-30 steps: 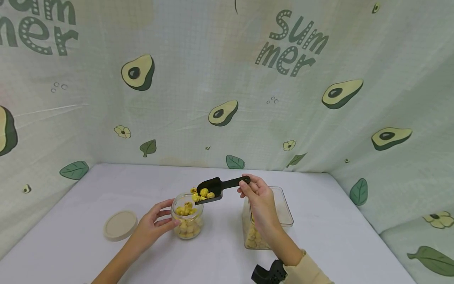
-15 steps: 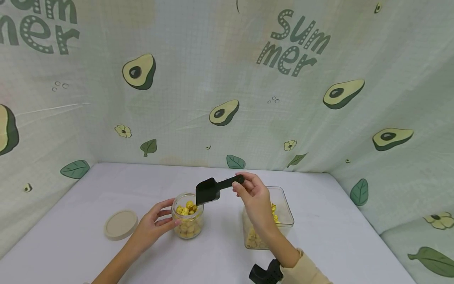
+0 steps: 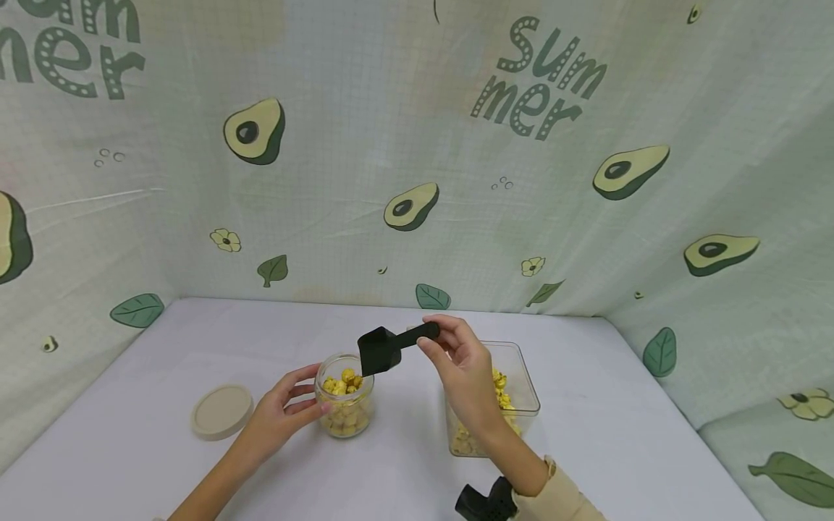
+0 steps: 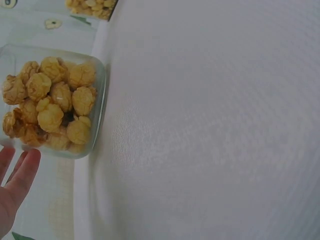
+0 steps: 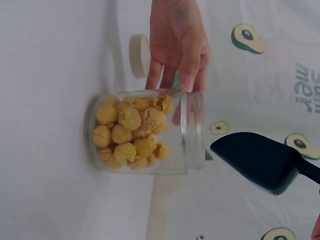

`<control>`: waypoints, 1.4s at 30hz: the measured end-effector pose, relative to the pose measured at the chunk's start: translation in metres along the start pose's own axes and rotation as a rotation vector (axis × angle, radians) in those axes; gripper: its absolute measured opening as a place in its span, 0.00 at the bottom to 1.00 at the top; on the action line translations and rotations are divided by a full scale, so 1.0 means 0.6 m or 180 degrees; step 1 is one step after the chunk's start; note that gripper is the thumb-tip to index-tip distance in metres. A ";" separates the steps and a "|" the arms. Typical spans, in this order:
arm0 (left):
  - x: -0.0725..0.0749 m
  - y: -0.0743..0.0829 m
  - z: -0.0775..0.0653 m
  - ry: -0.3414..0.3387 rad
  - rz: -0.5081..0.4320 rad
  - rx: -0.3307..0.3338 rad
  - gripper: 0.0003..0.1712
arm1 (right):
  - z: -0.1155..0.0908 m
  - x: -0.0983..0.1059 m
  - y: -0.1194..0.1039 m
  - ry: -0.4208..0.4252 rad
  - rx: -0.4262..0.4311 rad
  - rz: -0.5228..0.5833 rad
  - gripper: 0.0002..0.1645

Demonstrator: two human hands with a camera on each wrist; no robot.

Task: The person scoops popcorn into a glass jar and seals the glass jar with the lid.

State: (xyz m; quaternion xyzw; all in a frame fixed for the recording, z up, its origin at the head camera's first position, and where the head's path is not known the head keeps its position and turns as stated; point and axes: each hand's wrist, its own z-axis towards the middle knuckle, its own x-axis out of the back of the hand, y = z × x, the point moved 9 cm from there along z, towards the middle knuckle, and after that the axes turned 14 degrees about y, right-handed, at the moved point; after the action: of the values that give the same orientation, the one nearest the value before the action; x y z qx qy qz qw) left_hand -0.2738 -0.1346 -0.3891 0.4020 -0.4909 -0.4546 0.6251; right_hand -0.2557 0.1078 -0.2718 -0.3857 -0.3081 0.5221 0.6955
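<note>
My left hand (image 3: pixel 281 412) holds a glass jar (image 3: pixel 343 420) of yellow popcorn upright on the table, thumb on the near side and fingers behind. Several popcorn balls (image 4: pixel 52 100) fill much of the jar in the left wrist view. By the end of its handle, a black scoop (image 3: pixel 379 350) is pinched between the thumb and fingers of my right hand (image 3: pixel 465 365). The scoop is tipped down to the left, its lip just above the jar's right rim. In the right wrist view the scoop's tip (image 5: pixel 220 145) is close to the jar mouth. No popcorn shows in the scoop.
A clear square container (image 3: pixel 524 394) with popcorn stands behind and under my right forearm. To the left of the jar lies a round beige lid (image 3: pixel 222 412). The white table (image 3: pixel 606 449) ends at a printed cloth backdrop (image 3: pixel 326 181).
The scoop has tilted over, and the popcorn that was in it is gone from it; the jar's pile looks fuller. My right hand has moved slightly left. The left hand stays put.
</note>
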 end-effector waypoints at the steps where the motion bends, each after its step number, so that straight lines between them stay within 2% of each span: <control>1: 0.000 0.001 0.000 0.0001 -0.0001 -0.0005 0.35 | 0.000 0.001 0.000 0.0005 -0.0012 0.0011 0.20; 11: 0.000 -0.004 0.001 0.0002 0.0015 -0.0036 0.35 | 0.006 0.016 0.004 0.0122 -0.0180 0.0240 0.20; 22: 0.002 0.001 -0.003 0.0006 -0.0004 -0.0003 0.35 | 0.012 0.057 0.008 0.0415 -0.0380 0.0310 0.19; 26: 0.002 0.005 -0.002 0.0004 -0.0020 -0.0056 0.35 | 0.014 0.070 0.010 0.0498 -0.0489 0.0406 0.18; 30: 0.007 0.020 -0.001 0.0080 -0.0063 -0.0288 0.34 | 0.015 0.083 0.009 0.0602 -0.0531 0.0426 0.18; 34: 0.015 0.045 -0.003 0.0258 -0.0130 -0.0601 0.32 | 0.017 0.097 0.006 0.0719 -0.0544 0.0453 0.18; 39: 0.017 0.091 -0.012 0.0460 -0.0282 -0.1063 0.32 | 0.019 0.119 0.004 0.0895 -0.0569 0.0588 0.16; 42: 0.012 0.120 -0.020 0.0490 -0.0414 -0.1281 0.32 | 0.020 0.132 0.002 0.0984 -0.0553 0.0737 0.15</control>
State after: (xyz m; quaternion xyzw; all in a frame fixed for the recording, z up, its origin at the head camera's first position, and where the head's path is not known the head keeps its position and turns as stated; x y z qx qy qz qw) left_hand -0.2486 -0.1217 -0.3216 0.3335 -0.3142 -0.5507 0.6977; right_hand -0.2456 0.1867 -0.2647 -0.5526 -0.1952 0.5046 0.6340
